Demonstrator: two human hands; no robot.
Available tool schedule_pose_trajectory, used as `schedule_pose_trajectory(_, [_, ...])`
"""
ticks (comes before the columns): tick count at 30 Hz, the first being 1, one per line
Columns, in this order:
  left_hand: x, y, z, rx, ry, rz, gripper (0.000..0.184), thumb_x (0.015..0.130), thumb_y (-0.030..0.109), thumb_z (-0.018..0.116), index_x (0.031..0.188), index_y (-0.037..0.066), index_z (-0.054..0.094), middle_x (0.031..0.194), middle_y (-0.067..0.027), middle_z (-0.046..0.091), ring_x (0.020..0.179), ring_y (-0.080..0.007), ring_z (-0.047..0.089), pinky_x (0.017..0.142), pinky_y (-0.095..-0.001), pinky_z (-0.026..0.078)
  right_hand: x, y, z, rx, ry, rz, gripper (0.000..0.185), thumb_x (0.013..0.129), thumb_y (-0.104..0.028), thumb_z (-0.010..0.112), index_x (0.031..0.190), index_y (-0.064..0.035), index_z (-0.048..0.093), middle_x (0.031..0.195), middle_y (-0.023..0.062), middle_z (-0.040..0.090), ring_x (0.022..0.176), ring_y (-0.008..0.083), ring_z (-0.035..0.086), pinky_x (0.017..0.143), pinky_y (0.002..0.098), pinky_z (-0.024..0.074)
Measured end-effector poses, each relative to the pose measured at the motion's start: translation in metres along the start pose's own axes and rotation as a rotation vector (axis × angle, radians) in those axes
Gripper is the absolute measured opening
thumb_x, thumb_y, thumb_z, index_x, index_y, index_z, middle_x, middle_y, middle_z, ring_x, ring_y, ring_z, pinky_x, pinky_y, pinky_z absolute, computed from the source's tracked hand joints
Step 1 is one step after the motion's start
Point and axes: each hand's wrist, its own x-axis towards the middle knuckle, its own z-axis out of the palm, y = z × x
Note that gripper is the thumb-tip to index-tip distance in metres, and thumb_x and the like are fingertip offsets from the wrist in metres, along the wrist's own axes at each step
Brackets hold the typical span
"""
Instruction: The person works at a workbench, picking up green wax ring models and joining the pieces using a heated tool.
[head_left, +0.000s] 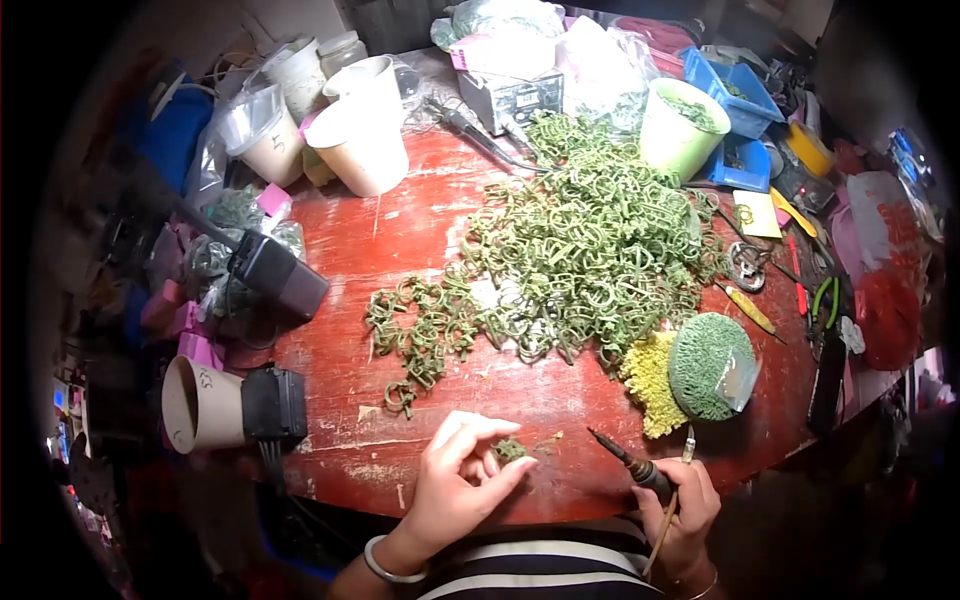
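My left hand (462, 475) pinches a small green piece (511, 449) between thumb and fingers, just above the red table near its front edge. Its exact shape is too small to tell. In my right hand (684, 513), the fingers close round a dark soldering iron (645, 470), tip pointing up and left toward the green piece. The same hand also holds a thin stick-like tool (663, 535) with a pale end above the fingers. Beyond both hands spreads a large heap of green ring-shaped pieces (590, 240), with a smaller cluster (425, 325) on its left.
A round green textured block (708, 365) and a yellow crumbly mass (652, 385) stand near my right hand. White cups (365, 150) are at back left, blue trays (735, 95) at back right. Pliers (826, 303) and a yellow-handled tool (748, 308) lie right. A black box (275, 402) sits left.
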Motion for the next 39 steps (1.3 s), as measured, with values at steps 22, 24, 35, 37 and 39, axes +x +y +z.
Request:
schedule_pose_trajectory(22, [-0.003, -0.013, 0.02, -0.118, -0.148, 0.08, 0.027, 0.089, -0.011, 0.07, 0.115, -0.005, 0.064, 0.108, -0.0094, 0.066, 0.091, -0.0117, 0.07, 0.067, -0.0231, 0.063, -0.009, 0.013, -0.025, -0.309, 0.106, -0.002, 0.023, 0.084, -0.008, 0.08, 0.102, -0.0015, 0.066, 0.083, 0.0138, 0.06, 0.067, 0.0332, 0.061, 0.058, 0.0394, 0.0485])
schedule_pose_trajectory(24, [-0.003, -0.013, 0.021, -0.105, -0.149, 0.059, 0.027, 0.089, -0.011, 0.07, 0.115, -0.005, 0.064, 0.108, -0.0093, 0.065, 0.091, -0.0116, 0.07, 0.068, -0.0234, 0.063, -0.007, 0.014, -0.027, -0.326, 0.09, 0.031, 0.022, 0.086, -0.009, 0.079, 0.101, -0.0013, 0.066, 0.083, 0.0137, 0.06, 0.067, 0.0333, 0.061, 0.058, 0.0395, 0.0486])
schedule_pose_trajectory(35, [-0.004, -0.014, 0.02, -0.103, -0.134, 0.082, 0.027, 0.09, -0.012, 0.067, 0.116, -0.004, 0.063, 0.105, -0.0095, 0.067, 0.09, -0.0117, 0.071, 0.068, -0.0222, 0.061, -0.008, 0.005, 0.002, 0.005, -0.079, -0.122, 0.03, 0.087, -0.023, 0.082, 0.106, -0.0032, 0.069, 0.075, 0.0084, 0.062, 0.058, 0.0254, 0.059, 0.052, 0.0349, 0.0476])
schedule_pose_trajectory(37, [-0.005, -0.013, 0.02, -0.125, -0.137, 0.033, 0.027, 0.091, -0.012, 0.066, 0.117, -0.004, 0.062, 0.104, -0.0096, 0.067, 0.089, -0.0117, 0.071, 0.068, -0.0218, 0.061, -0.007, 0.006, 0.005, -0.016, -0.108, -0.152, 0.03, 0.087, -0.02, 0.081, 0.106, -0.0014, 0.068, 0.077, 0.0087, 0.063, 0.059, 0.0248, 0.059, 0.053, 0.034, 0.0483])
schedule_pose_trajectory(39, [-0.005, -0.013, 0.02, -0.194, -0.13, 0.022, 0.028, 0.092, -0.012, 0.066, 0.119, -0.005, 0.06, 0.102, -0.0097, 0.068, 0.087, -0.0111, 0.071, 0.068, -0.0213, 0.061, -0.007, 0.007, 0.008, 0.01, -0.089, -0.152, 0.03, 0.087, -0.021, 0.081, 0.106, -0.0012, 0.068, 0.078, 0.0086, 0.064, 0.059, 0.0243, 0.059, 0.053, 0.0336, 0.0484])
